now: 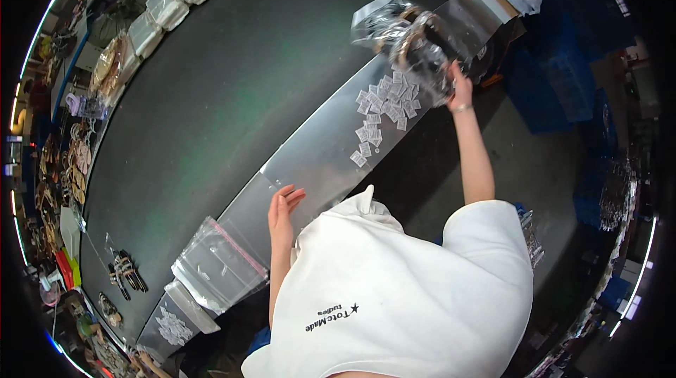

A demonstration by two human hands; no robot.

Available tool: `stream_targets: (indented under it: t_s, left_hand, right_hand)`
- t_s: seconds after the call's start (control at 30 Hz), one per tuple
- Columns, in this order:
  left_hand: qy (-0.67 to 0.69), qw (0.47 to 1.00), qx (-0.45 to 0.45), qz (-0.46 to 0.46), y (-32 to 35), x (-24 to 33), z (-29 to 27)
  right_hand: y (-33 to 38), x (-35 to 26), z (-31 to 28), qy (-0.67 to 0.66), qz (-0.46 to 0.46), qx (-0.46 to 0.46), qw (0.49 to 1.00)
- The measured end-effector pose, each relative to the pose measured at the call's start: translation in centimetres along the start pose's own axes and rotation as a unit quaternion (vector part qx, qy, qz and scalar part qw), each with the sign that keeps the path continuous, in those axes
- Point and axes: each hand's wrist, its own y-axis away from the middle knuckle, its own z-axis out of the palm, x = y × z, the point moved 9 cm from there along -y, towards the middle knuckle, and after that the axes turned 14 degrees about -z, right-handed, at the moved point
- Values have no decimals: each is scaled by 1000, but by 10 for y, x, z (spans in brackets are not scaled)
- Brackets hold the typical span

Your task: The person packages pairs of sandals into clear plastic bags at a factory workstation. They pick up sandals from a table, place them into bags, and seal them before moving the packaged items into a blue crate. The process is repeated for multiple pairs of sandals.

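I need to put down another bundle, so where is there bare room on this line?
The wide dark conveyor belt is bare between the row of clear packed bags and the shiny metal side rail. The rail is free between the left hand and the small white sachets. It is crowded around the right hand, at the crinkled clear plastic bundle.

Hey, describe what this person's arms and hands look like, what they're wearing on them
Both forearms are bare below the short, loose sleeves of a white T-shirt with small dark print near its hem. The left hand wears no glove or ring that I can make out. The right hand is also ungloved, with a thin pale bracelet at the wrist.
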Motion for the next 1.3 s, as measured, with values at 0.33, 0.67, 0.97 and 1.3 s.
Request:
stream_targets:
  t_s: [0.33, 0.67, 0.97, 1.3]
  left_hand:
    - [175, 945, 235, -146, 59, -151, -129]
    - [304, 859, 372, -175, 142, -219, -160]
    - [278, 886, 348, -132, 121, -170, -166]
    - [240, 909, 314, -131, 104, -153, -225]
  right_hand:
    - [-97, 95, -72, 773, -59, -198, 600]
    - [53, 51, 63, 693, -311, -302, 576]
    - [250, 154, 36, 624, -45, -332, 706]
    - [272, 121, -35, 575, -13, -294, 763]
